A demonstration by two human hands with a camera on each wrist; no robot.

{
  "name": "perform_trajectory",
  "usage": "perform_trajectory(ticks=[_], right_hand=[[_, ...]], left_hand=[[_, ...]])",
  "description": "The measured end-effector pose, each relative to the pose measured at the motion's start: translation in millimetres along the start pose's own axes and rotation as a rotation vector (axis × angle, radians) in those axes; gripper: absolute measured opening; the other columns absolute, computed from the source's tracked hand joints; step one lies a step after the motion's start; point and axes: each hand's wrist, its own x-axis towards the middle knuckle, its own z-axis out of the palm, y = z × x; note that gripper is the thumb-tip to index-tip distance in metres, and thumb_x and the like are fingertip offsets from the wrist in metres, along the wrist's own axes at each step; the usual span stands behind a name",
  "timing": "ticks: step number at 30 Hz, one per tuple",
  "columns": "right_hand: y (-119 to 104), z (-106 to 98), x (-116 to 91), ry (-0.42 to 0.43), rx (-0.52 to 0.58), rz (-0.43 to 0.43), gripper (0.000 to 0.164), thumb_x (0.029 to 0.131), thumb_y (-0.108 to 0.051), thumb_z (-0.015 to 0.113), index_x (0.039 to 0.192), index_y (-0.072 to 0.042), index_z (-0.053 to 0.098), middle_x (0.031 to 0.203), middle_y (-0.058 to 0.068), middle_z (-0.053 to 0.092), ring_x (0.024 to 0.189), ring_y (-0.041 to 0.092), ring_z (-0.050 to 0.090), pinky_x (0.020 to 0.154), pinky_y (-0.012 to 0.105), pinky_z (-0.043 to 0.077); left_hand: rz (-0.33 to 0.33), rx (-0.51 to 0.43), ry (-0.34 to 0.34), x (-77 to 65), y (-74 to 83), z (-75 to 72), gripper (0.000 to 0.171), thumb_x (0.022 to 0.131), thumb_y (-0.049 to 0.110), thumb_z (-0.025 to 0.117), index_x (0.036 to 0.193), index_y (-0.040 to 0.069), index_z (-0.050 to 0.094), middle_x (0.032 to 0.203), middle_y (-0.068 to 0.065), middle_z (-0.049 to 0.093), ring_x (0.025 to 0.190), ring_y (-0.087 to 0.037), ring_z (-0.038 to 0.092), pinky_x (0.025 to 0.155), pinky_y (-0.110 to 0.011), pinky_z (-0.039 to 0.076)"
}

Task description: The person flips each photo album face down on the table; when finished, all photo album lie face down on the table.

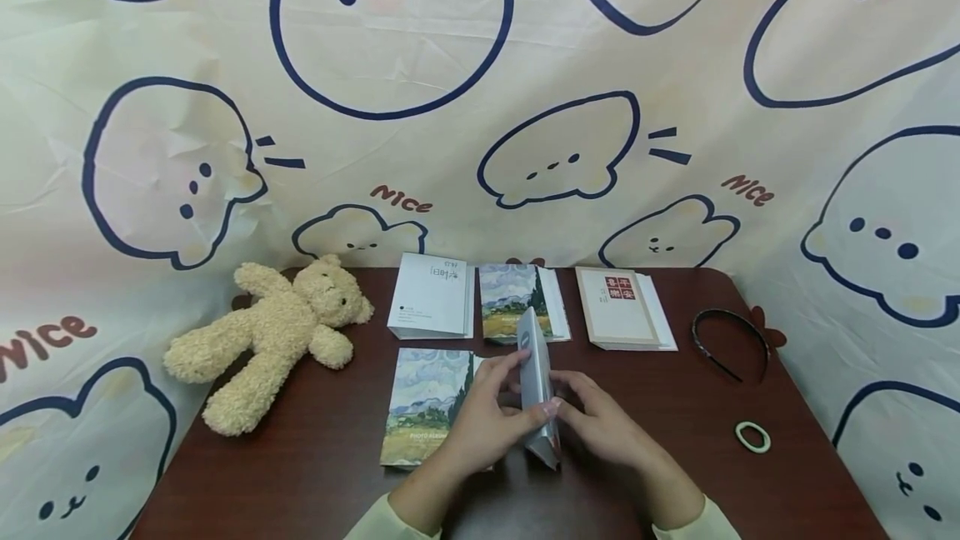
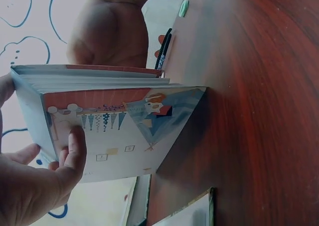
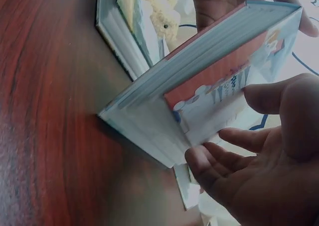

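Observation:
A small, thick photo album (image 1: 534,369) stands on edge between my two hands, its spine toward my left hand. Its cover (image 2: 107,136) carries a printed picture with a red band, bunting and a blue tent shape. My left hand (image 1: 491,415) grips it near the spine, fingers on the cover and thumb across the near side. My right hand (image 1: 607,419) holds the other side, thumb and fingertips on the cover (image 3: 214,111). Page edges show between the covers. Beside the left hand lies a landscape-painted photo album (image 1: 422,407), partly hidden by that hand.
Along the back stand a white album (image 1: 427,298), another landscape-painted album (image 1: 506,298) and a cream album with red squares (image 1: 611,311). A teddy bear (image 1: 285,323) lies at left. A dark headband (image 1: 697,332) and a pale green ring (image 1: 739,435) lie at right.

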Motion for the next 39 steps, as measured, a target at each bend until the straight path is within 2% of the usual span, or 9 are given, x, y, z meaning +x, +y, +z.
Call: perform_trajectory(ticks=[5, 11, 16, 22, 29, 35, 39], right_hand=[[-10, -2, -3, 0.030, 0.052, -0.014, 0.045, 0.108, -0.024, 0.056, 0.150, -0.009, 0.050, 0.139, 0.011, 0.056, 0.119, 0.024, 0.058, 0.096, 0.041, 0.051], [-21, -9, -6, 0.071, 0.098, -0.038, 0.044, 0.109, -0.025, 0.055, 0.149, -0.010, 0.050, 0.139, 0.011, 0.059, 0.122, 0.025, 0.059, 0.099, 0.042, 0.050], [-26, -14, -7, 0.088, 0.140, -0.007, 0.043, 0.110, -0.028, 0.053, 0.150, -0.014, 0.049, 0.139, 0.010, 0.060, 0.123, 0.025, 0.059, 0.099, 0.043, 0.050], [-29, -21, -13, 0.094, 0.199, -0.058, 0.043, 0.111, -0.029, 0.051, 0.149, -0.011, 0.049, 0.131, 0.014, 0.062, 0.113, 0.026, 0.062, 0.092, 0.043, 0.057], [-33, -26, -17, 0.142, 0.158, -0.125, 0.045, 0.109, -0.029, 0.055, 0.149, -0.007, 0.049, 0.124, 0.013, 0.064, 0.109, 0.026, 0.060, 0.087, 0.032, 0.053], [-33, -29, -21, 0.173, 0.131, -0.169, 0.048, 0.108, -0.025, 0.058, 0.152, -0.010, 0.047, 0.125, 0.013, 0.063, 0.108, 0.027, 0.061, 0.087, 0.030, 0.053], [-30, -32, -22, 0.188, 0.102, -0.198, 0.051, 0.107, -0.025, 0.060, 0.156, -0.017, 0.046, 0.130, 0.010, 0.062, 0.110, 0.024, 0.062, 0.091, 0.033, 0.052]], left_hand=[[-0.015, 0.004, -0.021, 0.5, 3.9, 2.4, 0.072, 0.092, 0.037, 0.081, 0.154, 0.023, 0.049, 0.149, -0.014, 0.038, 0.115, -0.025, 0.053, 0.084, -0.029, 0.058], [0.003, -0.020, -0.040, 1.8, 5.4, 5.9, 0.071, 0.091, 0.033, 0.082, 0.154, 0.019, 0.050, 0.151, -0.015, 0.037, 0.115, -0.025, 0.053, 0.085, -0.032, 0.059], [0.012, -0.043, -0.048, 2.2, 4.4, 9.3, 0.068, 0.092, 0.032, 0.081, 0.151, 0.019, 0.051, 0.150, -0.010, 0.040, 0.115, -0.025, 0.056, 0.084, -0.029, 0.059], [0.033, -0.077, -0.031, 0.5, 1.2, 18.1, 0.070, 0.092, 0.028, 0.082, 0.151, 0.014, 0.048, 0.148, -0.009, 0.044, 0.116, -0.026, 0.057, 0.083, -0.028, 0.059], [-0.016, -0.094, -0.026, -0.6, -3.7, 24.0, 0.075, 0.092, 0.029, 0.081, 0.155, 0.016, 0.044, 0.130, -0.012, 0.051, 0.111, -0.028, 0.063, 0.084, -0.028, 0.059], [-0.005, -0.055, -0.044, -2.6, -13.6, 28.3, 0.072, 0.095, 0.034, 0.077, 0.156, 0.020, 0.042, 0.137, -0.012, 0.050, 0.119, -0.029, 0.057, 0.084, -0.029, 0.059], [0.022, -0.008, -0.051, -3.0, -21.2, 31.7, 0.073, 0.097, 0.037, 0.075, 0.159, 0.025, 0.039, 0.143, -0.015, 0.048, 0.121, -0.032, 0.057, 0.088, -0.039, 0.056]])
